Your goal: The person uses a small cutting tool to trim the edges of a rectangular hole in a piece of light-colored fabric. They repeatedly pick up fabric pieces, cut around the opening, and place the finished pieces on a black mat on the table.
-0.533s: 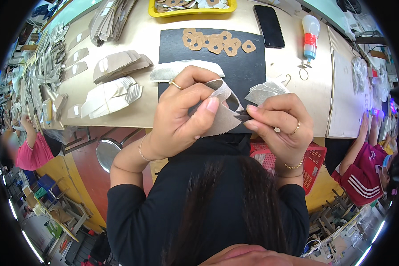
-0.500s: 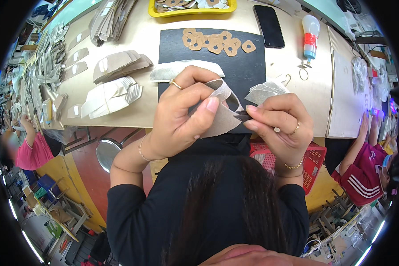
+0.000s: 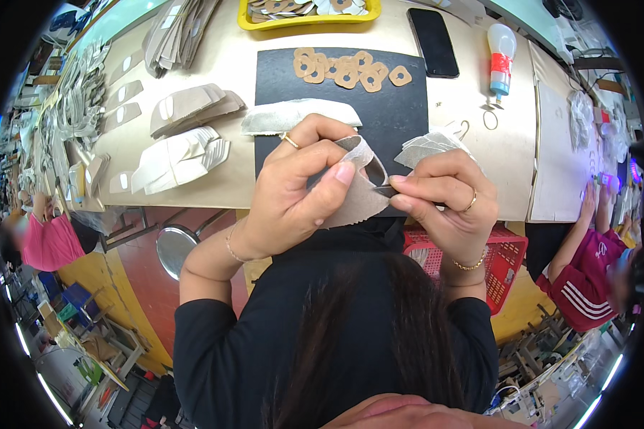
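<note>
My left hand (image 3: 293,193) pinches a curved grey fabric piece (image 3: 358,193) between thumb and fingers, just above the table's front edge. My right hand (image 3: 444,200) grips the same piece at its right edge with thumb and forefinger, and also holds a wad of pale grey pieces (image 3: 426,146) under its fingers. Both hands hover over the near part of a black mat (image 3: 401,107). On the mat lie a long pale fabric piece (image 3: 293,114) and several tan ring-shaped cutouts (image 3: 347,70).
Stacks of beige and white cut pieces (image 3: 186,132) lie left of the mat. A yellow tray (image 3: 308,13), a black phone (image 3: 433,41) and a glue bottle (image 3: 499,57) sit at the back. A red basket (image 3: 504,261) hangs below the table. Other people work at left and right.
Both hands have shifted slightly while working the grey piece; my right fingers now pinch its right edge closer to the left thumb.
</note>
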### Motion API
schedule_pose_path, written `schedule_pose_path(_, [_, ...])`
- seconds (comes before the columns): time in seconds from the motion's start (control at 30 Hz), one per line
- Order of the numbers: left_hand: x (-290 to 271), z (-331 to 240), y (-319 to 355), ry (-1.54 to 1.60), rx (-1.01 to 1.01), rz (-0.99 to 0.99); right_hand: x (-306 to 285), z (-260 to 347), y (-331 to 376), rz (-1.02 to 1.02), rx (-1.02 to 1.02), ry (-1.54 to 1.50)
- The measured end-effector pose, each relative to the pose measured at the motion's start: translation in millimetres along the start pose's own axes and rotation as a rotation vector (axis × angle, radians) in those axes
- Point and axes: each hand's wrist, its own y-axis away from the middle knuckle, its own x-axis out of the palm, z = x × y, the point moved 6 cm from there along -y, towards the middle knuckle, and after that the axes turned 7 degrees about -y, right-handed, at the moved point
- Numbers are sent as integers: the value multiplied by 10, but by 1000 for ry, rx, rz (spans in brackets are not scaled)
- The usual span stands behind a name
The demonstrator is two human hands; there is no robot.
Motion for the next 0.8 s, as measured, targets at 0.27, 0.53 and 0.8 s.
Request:
schedule_pose_path(0.27, [156,383,18,-254,-239,287,-276,-1125,-131,-300,290,191])
schedule_pose_path(0.53, [79,577,104,317,-423,71,-144,-2246,-396,-185,555,670])
schedule_pose_path(0.8, [2,508,66,579,-465,52,-196,-2132,-409,-235,567,366])
